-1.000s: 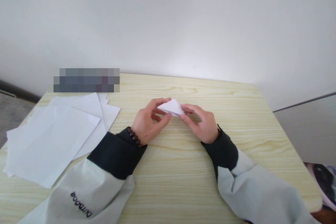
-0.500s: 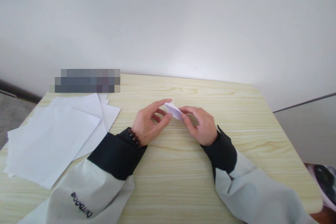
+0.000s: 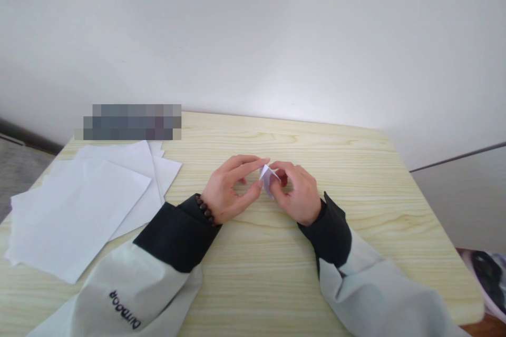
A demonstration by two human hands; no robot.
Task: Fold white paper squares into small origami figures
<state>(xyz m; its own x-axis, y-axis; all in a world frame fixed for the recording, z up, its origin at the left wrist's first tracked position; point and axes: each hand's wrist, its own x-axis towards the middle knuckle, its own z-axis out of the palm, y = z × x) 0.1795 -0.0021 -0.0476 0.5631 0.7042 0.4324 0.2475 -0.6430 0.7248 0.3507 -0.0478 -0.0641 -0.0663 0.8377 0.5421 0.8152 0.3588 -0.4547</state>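
Left hand [image 3: 229,189] and right hand [image 3: 296,192] both pinch small folded white paper [image 3: 268,178] just above table [image 3: 356,179] centre; left sleeve [image 3: 130,295] print reads "OUTDOOR", inverted; loose white sheets [image 3: 79,205] at left.

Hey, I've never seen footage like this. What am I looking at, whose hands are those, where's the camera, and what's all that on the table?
There is no machine here. These are a person's two bare hands, seen from a camera worn on that person's head, looking forward and down. That is why the sleeved arms come in from the bottom edge.

The left hand, with a dark bead bracelet at the wrist, and the right hand both pinch a small folded piece of white paper between their fingertips, over the middle of a light wooden table.

On the table's left side lies a loose pile of white paper sheets, overlapping one another. A blurred patch sits at the far edge, and what it hides cannot be told.
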